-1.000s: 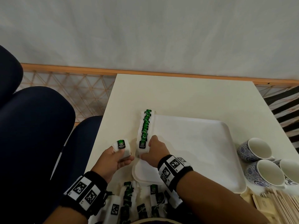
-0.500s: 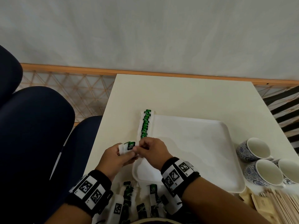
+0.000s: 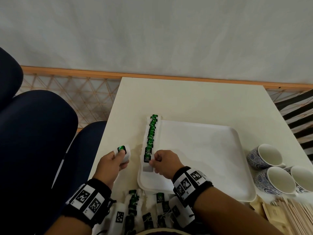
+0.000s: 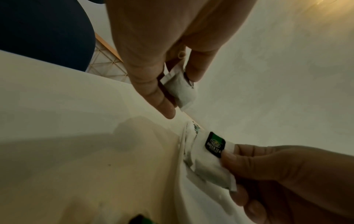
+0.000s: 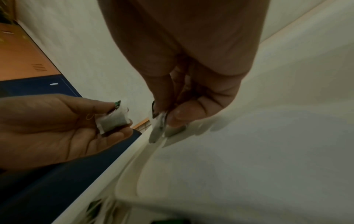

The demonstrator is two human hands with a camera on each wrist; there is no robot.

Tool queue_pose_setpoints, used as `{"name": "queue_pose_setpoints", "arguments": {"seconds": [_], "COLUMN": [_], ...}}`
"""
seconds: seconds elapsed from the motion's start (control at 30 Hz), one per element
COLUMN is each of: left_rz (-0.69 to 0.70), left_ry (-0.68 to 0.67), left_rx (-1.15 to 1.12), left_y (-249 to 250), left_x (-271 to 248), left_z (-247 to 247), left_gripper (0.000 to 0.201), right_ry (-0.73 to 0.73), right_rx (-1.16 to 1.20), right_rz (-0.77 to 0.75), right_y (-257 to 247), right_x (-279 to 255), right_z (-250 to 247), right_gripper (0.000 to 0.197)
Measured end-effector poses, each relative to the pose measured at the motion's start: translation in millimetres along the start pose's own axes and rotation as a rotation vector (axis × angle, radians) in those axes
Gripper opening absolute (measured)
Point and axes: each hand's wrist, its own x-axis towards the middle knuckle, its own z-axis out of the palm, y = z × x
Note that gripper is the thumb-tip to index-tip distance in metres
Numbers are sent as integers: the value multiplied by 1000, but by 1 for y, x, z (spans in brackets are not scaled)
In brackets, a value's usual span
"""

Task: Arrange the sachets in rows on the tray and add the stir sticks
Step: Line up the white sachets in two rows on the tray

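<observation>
A white tray (image 3: pixel 203 158) lies on the cream table, with a row of green-tagged tea sachets (image 3: pixel 151 134) overlapping along its left edge. My right hand (image 3: pixel 156 161) pinches one sachet (image 3: pixel 147 162) at the near end of that row, low on the tray; the left wrist view shows this sachet (image 4: pixel 210 160) with its green tag up. My left hand (image 3: pixel 119 157) holds another sachet (image 3: pixel 124 152) above the table, left of the tray. A heap of loose sachets (image 3: pixel 145 212) lies at the near table edge. Wooden stir sticks (image 3: pixel 291 216) lie at the bottom right.
Three blue-patterned cups (image 3: pixel 271 168) stand right of the tray. Dark blue chairs (image 3: pixel 33 141) stand left of the table. A white wall with a wooden rail (image 3: pixel 169 77) runs behind the table's far edge.
My hands met, and the right hand took a sachet from the left. The right hand has carried it to the near end of the row; the left moved back left with another sachet.
</observation>
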Motion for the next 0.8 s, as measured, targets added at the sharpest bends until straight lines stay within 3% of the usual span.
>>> {"name": "queue_pose_setpoints", "arguments": {"seconds": [0.1,0.27,0.4,0.8], "left_rz": [1,-1,-5,-11], "left_ry": [-4,-13,-12,-67], "left_rx": [-2,2,-2,68], "left_y": [1,2,2,-2], "left_x": [-2,-4,-4,-3], "left_z": [2,3,1,3], "left_gripper": [14,16,15,15], "right_ry": [59,127,55,41], "right_rx": [-67,-32,-131,-253], "right_rz": [27,79,45,-4], "right_y": [-1,-3,-5,-7], "right_x": [6,6,-2,2], "right_z": [5,6,4,9], "right_gripper": [33,24,51,46]}}
